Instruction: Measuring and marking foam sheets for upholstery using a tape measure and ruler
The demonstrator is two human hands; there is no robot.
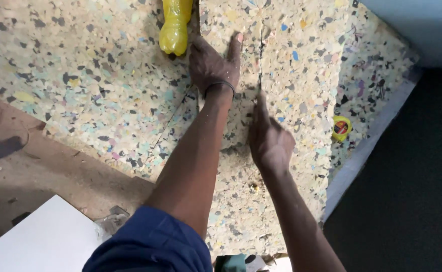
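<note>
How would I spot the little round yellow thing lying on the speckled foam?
Start from the big speckled foam slab that fills the middle of the view and follow it to its right edge. There, right of the right hand, lies a small round tape measure, the only bright yellow and red disc.

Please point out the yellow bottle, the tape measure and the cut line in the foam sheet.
Yellow bottle (pixel 173 31): head view, on its lower body.
Tape measure (pixel 340 127): head view, on its round yellow case.
Cut line (pixel 261 55): head view, on the dark slit above the right hand.
</note>
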